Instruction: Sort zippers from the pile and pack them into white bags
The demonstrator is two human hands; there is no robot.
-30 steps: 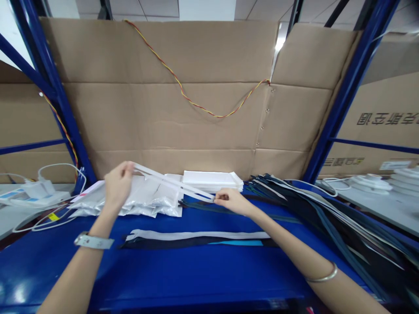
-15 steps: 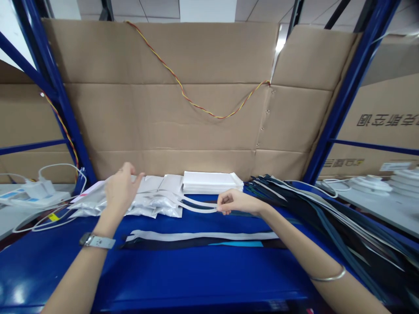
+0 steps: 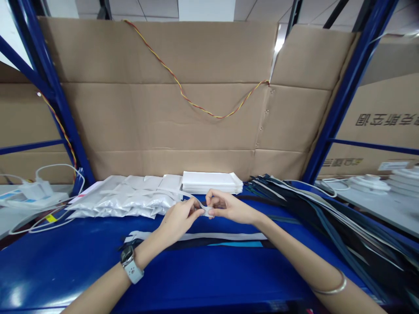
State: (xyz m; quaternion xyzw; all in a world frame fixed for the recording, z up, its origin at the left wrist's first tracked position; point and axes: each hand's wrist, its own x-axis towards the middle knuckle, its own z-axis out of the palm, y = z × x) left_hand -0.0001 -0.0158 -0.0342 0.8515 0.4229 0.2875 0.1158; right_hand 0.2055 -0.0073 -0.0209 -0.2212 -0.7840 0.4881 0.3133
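Both my hands meet over the middle of the blue table (image 3: 209,279), at the ends of a white zipper (image 3: 207,211). My left hand (image 3: 178,220) pinches it from the left, thumb and fingers together. From the right, my right hand (image 3: 229,207) pinches the same end, the fingertips of both hands almost touching. The zipper's tape trails back leftward over flat white plastic packets (image 3: 124,198). Below the hands lies another white zipper (image 3: 225,236) beside dark ones, with a bright blue strip (image 3: 235,244) among them. My fingers cover part of the held end.
White stacked packets or sheets (image 3: 212,181) sit behind my hands. A heap of dark and white zippers (image 3: 314,209) hangs along the right side. White cables and a power strip (image 3: 36,194) are at left. A cardboard wall (image 3: 163,117) and blue posts (image 3: 353,87) enclose the back.
My left hand has come down and right from above the packets to the zipper end, and now grips it. My right hand stays nearly in place, still pinching the zipper.
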